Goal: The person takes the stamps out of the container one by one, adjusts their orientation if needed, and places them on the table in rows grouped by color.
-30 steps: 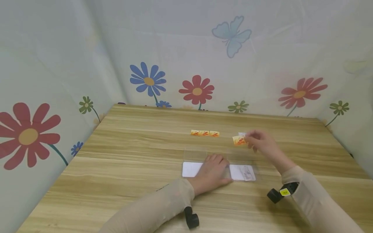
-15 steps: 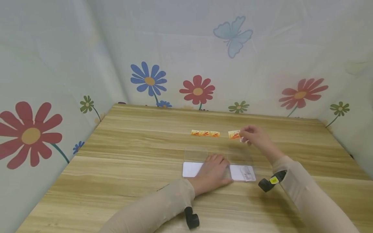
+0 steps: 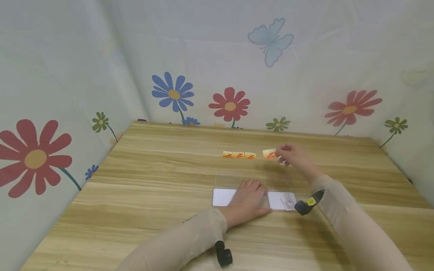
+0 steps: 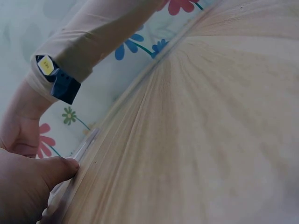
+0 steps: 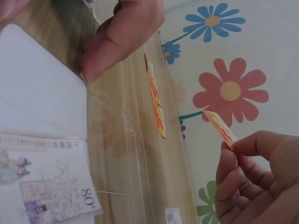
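Beige sleeves (image 3: pixel 359 222) meet black wrist cameras (image 3: pixel 301 208), one yellow-labelled; the right hand (image 3: pixel 294 156) wears a ring (image 5: pixel 245 186).

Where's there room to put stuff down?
Left of the stamp row and boxes, the table is bare; so is the strip between that row and the wall. It's crowded around the boxes, left hand and right hand.

Tabletop (image 3: pixel 142 180): tan wood-grain | slip row (image 3: pixel 239 154) on tabletop: yellow, orange-red motifs | raised slip (image 5: pixel 220 128) above tabletop: same | backdrop (image 3: pixel 210 45) behind tabletop: white; red, blue, green flowers
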A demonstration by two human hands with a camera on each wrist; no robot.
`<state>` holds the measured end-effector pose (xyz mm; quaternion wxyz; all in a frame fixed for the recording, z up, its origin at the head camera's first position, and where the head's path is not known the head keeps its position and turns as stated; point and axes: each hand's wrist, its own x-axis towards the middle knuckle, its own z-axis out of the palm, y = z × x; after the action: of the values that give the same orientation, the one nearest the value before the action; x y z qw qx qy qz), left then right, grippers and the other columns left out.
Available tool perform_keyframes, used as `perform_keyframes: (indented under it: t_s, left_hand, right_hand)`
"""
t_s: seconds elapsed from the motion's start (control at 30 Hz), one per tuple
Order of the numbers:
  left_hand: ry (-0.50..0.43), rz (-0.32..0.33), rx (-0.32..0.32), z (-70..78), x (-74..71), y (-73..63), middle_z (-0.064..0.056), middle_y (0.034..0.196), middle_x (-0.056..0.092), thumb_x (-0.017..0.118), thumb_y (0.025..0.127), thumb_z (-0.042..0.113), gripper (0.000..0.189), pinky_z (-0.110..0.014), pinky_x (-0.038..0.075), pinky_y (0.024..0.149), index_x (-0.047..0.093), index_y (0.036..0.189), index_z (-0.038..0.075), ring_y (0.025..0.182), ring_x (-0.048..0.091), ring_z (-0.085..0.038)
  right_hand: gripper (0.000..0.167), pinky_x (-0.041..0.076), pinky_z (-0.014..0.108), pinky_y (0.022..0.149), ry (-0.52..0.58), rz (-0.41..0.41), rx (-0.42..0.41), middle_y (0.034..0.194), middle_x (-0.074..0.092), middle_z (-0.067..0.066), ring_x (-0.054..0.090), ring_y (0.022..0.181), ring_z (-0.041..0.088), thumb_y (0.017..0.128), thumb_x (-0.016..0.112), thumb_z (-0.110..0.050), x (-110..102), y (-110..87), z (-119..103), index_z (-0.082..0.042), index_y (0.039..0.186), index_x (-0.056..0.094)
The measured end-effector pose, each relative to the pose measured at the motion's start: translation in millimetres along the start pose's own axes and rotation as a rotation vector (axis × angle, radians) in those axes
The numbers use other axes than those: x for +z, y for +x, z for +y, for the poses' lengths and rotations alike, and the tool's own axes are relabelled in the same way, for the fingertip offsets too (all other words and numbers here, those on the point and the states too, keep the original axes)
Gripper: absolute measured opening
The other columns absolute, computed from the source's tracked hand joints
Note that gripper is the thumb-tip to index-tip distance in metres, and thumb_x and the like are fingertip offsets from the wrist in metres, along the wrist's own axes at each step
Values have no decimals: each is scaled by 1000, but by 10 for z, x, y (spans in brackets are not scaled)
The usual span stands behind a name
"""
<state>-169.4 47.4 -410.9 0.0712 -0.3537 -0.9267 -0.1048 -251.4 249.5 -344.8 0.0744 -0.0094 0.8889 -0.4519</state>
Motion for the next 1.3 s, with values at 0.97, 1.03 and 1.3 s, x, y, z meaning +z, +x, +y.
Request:
perform_keyframes:
  t_s: [0.97,1.03,1.3]
  left_hand:
    - [9,15,6,-19,48,-2,2,118,57,64,83,57,52,-33,40,103,62,116,17,115,51,-15]
    - [11,15,6,-18,45,-5,2,118,57,64,83,57,52,-33,40,103,61,116,18,115,51,-15]
    - [10,24,14,-19,42,-9,3,118,57,64,83,57,52,-32,40,103,61,116,18,114,51,-15]
  right_hand:
    - [25,50,24,69,20,19,47,90,62,5,59,74,10,90,54,-12,186,352,67,7,107,56]
    - [24,50,23,67,17,24,54,87,63,4,58,72,8,89,54,-12,197,363,67,6,106,57]
    - [24,47,21,61,-8,31,68,77,62,0,56,66,7,85,54,-10,229,432,88,6,103,59]
